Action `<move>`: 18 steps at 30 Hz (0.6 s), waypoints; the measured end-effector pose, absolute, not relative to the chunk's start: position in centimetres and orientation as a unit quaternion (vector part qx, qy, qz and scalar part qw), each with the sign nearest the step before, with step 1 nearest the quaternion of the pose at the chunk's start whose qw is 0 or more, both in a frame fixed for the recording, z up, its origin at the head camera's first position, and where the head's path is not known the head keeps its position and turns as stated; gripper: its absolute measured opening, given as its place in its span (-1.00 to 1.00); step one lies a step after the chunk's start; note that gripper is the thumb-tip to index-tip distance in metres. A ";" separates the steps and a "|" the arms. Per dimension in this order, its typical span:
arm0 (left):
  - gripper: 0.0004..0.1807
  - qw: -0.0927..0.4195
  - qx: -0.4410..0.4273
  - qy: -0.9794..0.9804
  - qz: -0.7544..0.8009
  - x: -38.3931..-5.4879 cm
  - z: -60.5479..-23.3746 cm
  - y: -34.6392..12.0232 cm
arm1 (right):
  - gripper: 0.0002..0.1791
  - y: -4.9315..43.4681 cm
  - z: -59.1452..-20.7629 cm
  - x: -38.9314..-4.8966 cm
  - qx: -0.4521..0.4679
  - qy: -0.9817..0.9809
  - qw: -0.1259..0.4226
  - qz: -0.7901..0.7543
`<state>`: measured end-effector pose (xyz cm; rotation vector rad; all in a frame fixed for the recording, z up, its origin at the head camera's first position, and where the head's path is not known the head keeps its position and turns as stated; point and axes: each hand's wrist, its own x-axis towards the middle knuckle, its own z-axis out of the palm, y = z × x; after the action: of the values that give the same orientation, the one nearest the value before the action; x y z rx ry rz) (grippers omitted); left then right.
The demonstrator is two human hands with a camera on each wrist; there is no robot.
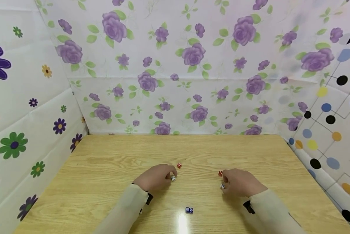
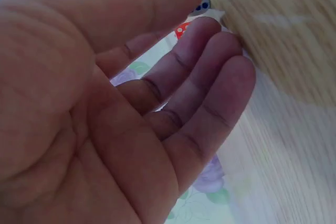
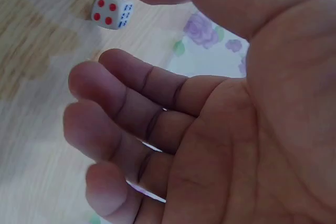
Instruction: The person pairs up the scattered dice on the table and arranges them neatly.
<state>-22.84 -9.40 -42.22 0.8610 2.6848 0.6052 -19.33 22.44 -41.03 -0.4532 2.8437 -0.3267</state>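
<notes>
My left hand pinches a white die between thumb and index finger, low over the wooden table. In the left wrist view the thumb tip covers most of that white die, and the other fingers are loosely bent. A red die lies just beyond the fingertips. My right hand is beside a second white die, its thumb and fingers apart with nothing between them. The right wrist view shows this white die on the table near the thumb tip. Another red die sits by the right index finger.
Two blue dice stand side by side nearer the front of the wooden table. Behind the table hangs a purple-flowered cloth, with patterned sheets at the left and right sides.
</notes>
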 end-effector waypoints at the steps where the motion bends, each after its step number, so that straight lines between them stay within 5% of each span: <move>1: -0.71 0.130 0.300 0.922 0.209 -22.9 -42.3 -9.4 | -0.83 22.4 -41.1 -19.3 -0.155 0.974 0.120 -0.112; 18: -0.92 0.104 0.287 0.924 0.231 -22.8 -42.9 -8.7 | -0.70 20.9 -41.5 -19.6 -0.181 0.977 0.072 -0.088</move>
<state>-22.77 -8.73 -42.86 0.8459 2.7253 0.6816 -19.64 20.88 -41.48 -0.5426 2.9364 -0.2660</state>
